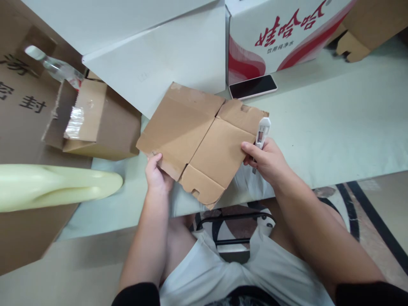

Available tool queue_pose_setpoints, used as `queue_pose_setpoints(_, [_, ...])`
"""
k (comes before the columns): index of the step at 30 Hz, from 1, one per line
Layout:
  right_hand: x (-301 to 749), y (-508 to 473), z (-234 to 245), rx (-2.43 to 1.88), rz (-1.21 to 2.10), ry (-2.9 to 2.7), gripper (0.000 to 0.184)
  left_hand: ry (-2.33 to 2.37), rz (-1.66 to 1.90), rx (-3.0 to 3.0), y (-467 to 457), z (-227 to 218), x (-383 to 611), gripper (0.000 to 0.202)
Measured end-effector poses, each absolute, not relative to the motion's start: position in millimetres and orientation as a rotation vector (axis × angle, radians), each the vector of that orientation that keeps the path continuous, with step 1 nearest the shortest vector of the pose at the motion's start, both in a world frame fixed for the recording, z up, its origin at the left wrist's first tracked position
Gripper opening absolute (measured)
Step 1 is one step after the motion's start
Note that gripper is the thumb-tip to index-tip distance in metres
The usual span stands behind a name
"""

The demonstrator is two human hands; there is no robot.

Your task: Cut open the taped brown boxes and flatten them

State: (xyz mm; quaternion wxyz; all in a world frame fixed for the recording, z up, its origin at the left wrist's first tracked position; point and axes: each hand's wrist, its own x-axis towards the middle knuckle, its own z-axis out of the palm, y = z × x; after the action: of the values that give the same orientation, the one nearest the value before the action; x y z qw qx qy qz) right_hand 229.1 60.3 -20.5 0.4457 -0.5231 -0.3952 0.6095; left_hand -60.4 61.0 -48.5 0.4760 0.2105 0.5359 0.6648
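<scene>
A flattened brown cardboard box (188, 123) with creases and notched flaps is tilted over the table's front edge. My left hand (157, 173) pinches its lower left corner, thumb on top and the other fingers hidden beneath. At the right edge my right hand (267, 159) grips the cardboard, its thumb lying on the face. The same hand also holds a white box cutter (262, 132), standing up between thumb and fingers. Whether its blade is out I cannot tell.
Behind the cardboard lies a phone (253, 86) before a red-and-white carton (274, 42). A white box (165, 59) stands at the back. To the left are an open cardboard box (117, 119), a plastic bottle (60, 70) and a pale yellow smooth object (57, 187). The table (334, 127) has a pale cover.
</scene>
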Motion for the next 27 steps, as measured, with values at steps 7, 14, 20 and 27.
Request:
queue_pose_setpoints(7, [225.8,62.4,-15.1,-1.256,1.52,-0.988,0.037,1.308,1.623,0.437,59.0,-41.5,-54.6,0.035])
queue_pose_setpoints(14, [223.6,62.9,-17.7,-1.25,1.516,-1.003,0.034,1.314,1.575,0.505,56.4,-43.4,-53.2,0.032])
queue_pose_setpoints(20, [223.3,62.2,-17.9,-1.249,1.51,-1.023,0.035,1.3,1.593,0.47,57.2,-41.8,-51.4,0.032])
queue_pose_setpoints(27, [223.2,62.6,-17.2,-1.3,1.51,-0.991,0.035,1.322,1.561,0.451,58.2,-44.4,-54.6,0.036])
